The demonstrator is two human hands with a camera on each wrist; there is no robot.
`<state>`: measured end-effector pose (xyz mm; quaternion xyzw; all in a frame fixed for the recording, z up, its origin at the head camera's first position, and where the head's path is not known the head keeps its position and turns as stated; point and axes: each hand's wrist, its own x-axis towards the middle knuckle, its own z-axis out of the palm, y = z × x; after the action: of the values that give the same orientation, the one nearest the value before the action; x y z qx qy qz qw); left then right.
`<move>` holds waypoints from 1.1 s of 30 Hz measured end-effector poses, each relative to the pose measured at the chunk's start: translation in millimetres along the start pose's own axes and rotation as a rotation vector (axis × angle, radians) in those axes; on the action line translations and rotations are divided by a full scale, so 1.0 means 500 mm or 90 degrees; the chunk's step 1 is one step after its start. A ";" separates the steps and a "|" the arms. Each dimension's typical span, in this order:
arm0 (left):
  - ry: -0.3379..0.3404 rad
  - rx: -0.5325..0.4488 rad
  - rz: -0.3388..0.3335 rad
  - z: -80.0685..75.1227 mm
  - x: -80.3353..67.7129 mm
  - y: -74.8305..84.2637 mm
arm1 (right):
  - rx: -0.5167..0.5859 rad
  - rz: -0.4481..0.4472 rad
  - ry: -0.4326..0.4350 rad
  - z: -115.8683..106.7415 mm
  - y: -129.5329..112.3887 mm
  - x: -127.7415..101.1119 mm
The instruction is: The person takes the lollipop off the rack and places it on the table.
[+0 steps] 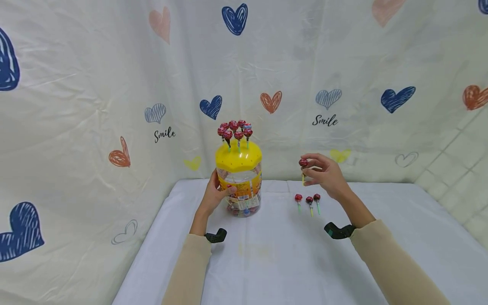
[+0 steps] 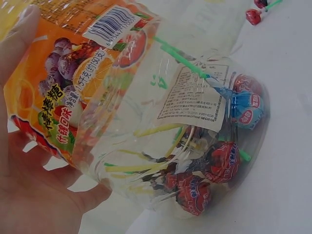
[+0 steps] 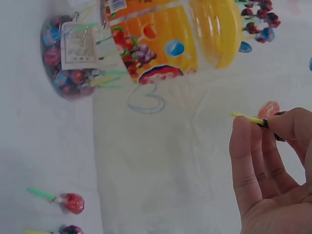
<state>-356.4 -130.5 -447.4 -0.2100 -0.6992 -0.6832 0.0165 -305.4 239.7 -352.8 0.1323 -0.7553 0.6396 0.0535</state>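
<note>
The left hand (image 1: pixel 213 195) grips the left side of the clear lollipop jar (image 1: pixel 240 186), fingers curled round it; it stands far centre on the white table (image 1: pixel 267 262) (yellow lid studded with lollipops). To its right, the right hand (image 1: pixel 328 173) pinches a red lollipop (image 1: pixel 303 163) aloft above three loose lollipops (image 1: pixel 309 201).

Backdrop: a cream fabric sheet (image 1: pixel 76 84) hung behind and to the left of the table, wrinkled, printed with blue, orange and yellow hearts and the word "Smile". A white cloth (image 1: pixel 274 262) covers the tabletop. At right, pale tiled wall (image 1: pixel 457 165). Lighting is even and diffuse.
</note>
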 end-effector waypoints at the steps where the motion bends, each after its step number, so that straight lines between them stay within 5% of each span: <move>1: 0.005 0.000 0.004 -0.001 0.003 -0.009 | 0.003 0.002 0.003 -0.010 0.014 -0.001; 20: -0.006 0.000 0.003 -0.005 0.007 -0.013 | -0.024 0.086 0.013 -0.121 0.187 -0.059; 33: 0.005 0.005 -0.008 -0.003 0.007 -0.017 | -0.090 0.165 0.015 -0.139 0.262 -0.071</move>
<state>-362.7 -130.8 -454.1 -0.2025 -0.7030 -0.6816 0.0158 -312.8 331.8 -473.9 0.0223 -0.8086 0.5879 -0.0112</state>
